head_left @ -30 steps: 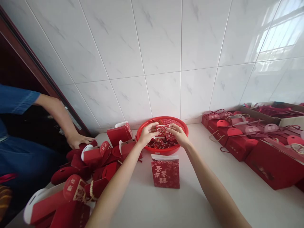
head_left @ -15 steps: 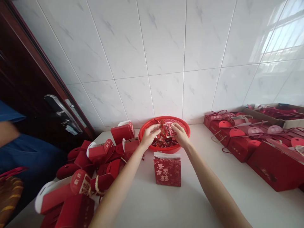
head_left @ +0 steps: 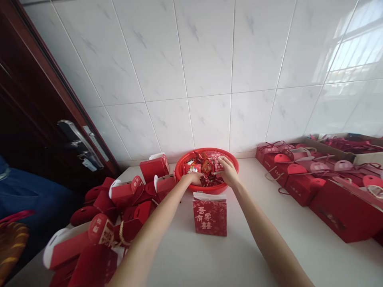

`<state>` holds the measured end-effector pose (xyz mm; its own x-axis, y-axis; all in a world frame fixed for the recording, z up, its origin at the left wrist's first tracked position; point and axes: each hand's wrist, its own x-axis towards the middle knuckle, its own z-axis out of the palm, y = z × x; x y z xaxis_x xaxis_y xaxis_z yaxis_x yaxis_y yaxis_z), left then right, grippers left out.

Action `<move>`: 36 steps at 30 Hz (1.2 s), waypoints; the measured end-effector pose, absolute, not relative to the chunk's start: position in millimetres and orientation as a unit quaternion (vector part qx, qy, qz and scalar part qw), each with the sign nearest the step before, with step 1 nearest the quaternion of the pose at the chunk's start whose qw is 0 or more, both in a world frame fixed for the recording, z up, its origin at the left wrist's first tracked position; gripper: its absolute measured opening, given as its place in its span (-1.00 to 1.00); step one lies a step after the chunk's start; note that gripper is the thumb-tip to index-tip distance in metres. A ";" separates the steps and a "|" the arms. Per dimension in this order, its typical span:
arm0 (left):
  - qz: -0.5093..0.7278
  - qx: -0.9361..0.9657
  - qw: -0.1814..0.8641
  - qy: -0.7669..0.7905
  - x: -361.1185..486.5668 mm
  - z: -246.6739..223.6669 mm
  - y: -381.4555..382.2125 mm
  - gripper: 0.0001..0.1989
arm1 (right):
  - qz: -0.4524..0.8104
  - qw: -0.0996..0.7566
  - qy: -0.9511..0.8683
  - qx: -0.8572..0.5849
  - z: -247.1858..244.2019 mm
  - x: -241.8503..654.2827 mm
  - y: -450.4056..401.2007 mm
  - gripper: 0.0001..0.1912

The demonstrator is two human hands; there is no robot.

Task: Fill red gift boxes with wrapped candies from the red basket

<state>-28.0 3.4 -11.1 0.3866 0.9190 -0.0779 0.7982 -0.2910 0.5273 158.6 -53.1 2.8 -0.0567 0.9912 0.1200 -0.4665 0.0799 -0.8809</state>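
A red plastic basket [head_left: 183,154] full of wrapped candies [head_left: 206,164] stands against the tiled wall. My right hand [head_left: 228,172] is closed on a small red-and-white candy packet [head_left: 216,162] over the basket's right side. My left hand [head_left: 195,178] reaches down among the candies at the left front; its fingertips are hidden, so I cannot tell what they grip. A red-and-white packet [head_left: 191,169] lies just beyond that hand. Between my forearms an upright red paper box [head_left: 210,217] with white characters stands with its pale top flaps up.
Several red gift boxes [head_left: 122,193] are heaped at the left. More red boxes [head_left: 302,179] stand in rows at the right, beside a carton of ribbons [head_left: 353,143]. A dark door [head_left: 44,99] and a person in blue clothing [head_left: 32,195] are at the left, near a woven basket [head_left: 13,245].
My left hand has moved down into the front of the candies, uncovering a red-and-white packet. My right hand still holds its packet. The other person's arm has left view.
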 end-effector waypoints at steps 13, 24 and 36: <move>0.340 0.707 0.328 0.526 -28.5 -2.0 -0.8 -0.79 | 0.586 0.619 -0.409 -0.327 4.9 157.4 -54.9 -0.57; 0.403 0.704 0.317 0.492 -32.4 3.6 -19.6 -0.64 | 0.572 0.607 -0.433 -0.341 -1.8 158.4 -51.5 -0.60; 0.168 0.784 0.218 0.556 -42.5 10.5 -2.6 -0.83 | 0.570 0.635 -0.396 -0.340 -1.8 156.6 -49.5 -0.63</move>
<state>-42.5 -2.6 10.5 0.3248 0.9455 0.0221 0.7989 -0.2868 0.5286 156.6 -49.5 -1.8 0.0366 0.9927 0.1146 -0.4544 0.1186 -0.8829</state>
